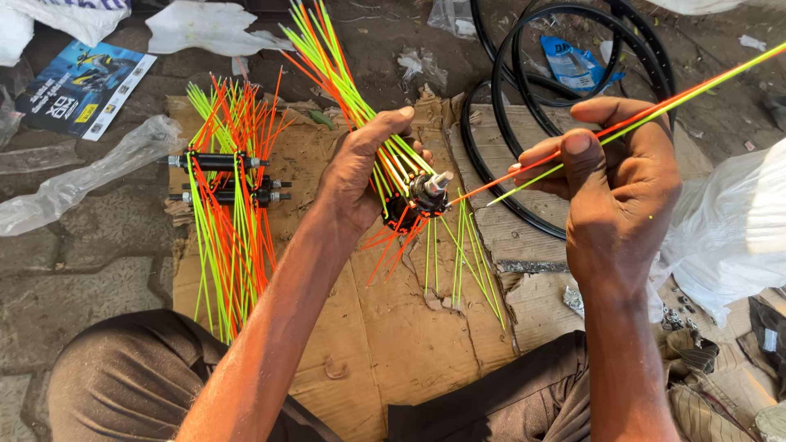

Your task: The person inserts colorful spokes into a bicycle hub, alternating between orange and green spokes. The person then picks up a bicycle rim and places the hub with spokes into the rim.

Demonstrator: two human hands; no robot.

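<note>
Left hand (pixel 360 168) is gripping the hub (pixel 422 196); right hand (pixel 614 176) is pinching two spokes (pixel 655 110), apparently pointing down-left into it.

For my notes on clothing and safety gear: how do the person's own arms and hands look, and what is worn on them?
Both arms are bare along all that shows; no sleeves are visible. The left hand and the right hand wear no gloves, rings or wristbands, and no watch is visible. The nails are short. Dark brown trousers cover the knees below.
</note>
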